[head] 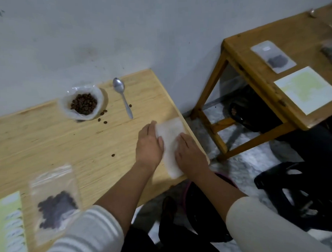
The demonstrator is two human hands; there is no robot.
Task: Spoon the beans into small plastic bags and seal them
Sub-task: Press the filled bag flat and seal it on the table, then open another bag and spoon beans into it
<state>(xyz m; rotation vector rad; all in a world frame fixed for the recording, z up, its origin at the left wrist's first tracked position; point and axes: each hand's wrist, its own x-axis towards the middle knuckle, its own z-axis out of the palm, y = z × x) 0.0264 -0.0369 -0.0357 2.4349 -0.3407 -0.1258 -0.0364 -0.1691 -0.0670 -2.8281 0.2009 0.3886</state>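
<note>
A stack of small white plastic bags [170, 137] lies at the right edge of the wooden table [49, 141]. My left hand [149, 145] rests on its left side with fingers straight. My right hand [189, 153] lies flat on its right side. At the back, dark beans fill an open white bag [83, 104], with a few loose beans [103, 116] beside it. A metal spoon [121, 95] lies on the table right of that bag. A clear sealed bag with beans [55, 205] lies at the front left.
A green and white card [10, 227] lies at the table's front left corner. A second wooden table [253, 70] to the right carries another bean bag [274, 57] and a card [307, 89]. Dark bags [295, 193] sit on the floor between them.
</note>
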